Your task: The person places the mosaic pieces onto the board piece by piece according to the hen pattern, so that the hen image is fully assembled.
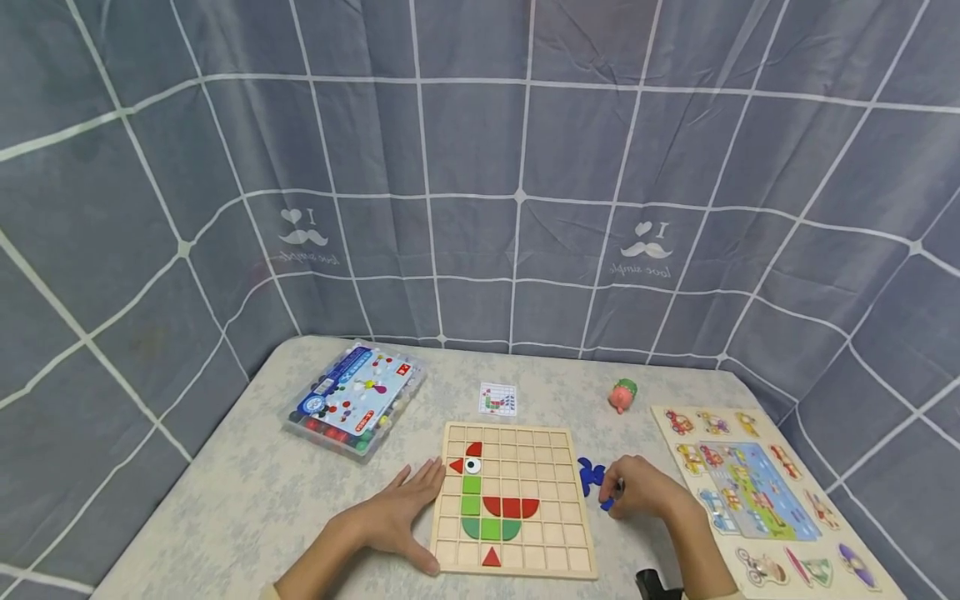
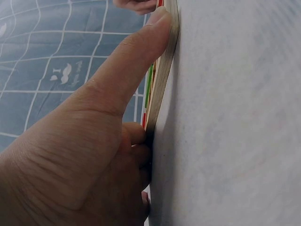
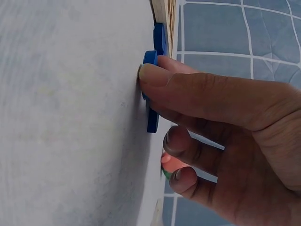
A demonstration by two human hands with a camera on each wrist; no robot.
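Observation:
A wooden grid board (image 1: pixel 540 475) lies flat on the table with red and green pieces and a round eye piece set in its squares, forming a bird-like figure. My left hand (image 1: pixel 397 512) rests along the board's left edge, fingers straight and thumb at the lower corner. Right of the board, my right hand (image 1: pixel 637 487) pinches a small blue piece (image 3: pixel 150 57) between thumb and forefinger, low over the tabletop. Several more blue pieces (image 1: pixel 591 473) lie in a group between this hand and the board.
A small printed pattern card (image 1: pixel 498 399) lies behind the board. At the back left is a clear plastic box (image 1: pixel 356 398) of coloured balls. A pink and green toy (image 1: pixel 622 396) sits at the back right, and a wooden picture puzzle (image 1: pixel 765 492) covers the right side.

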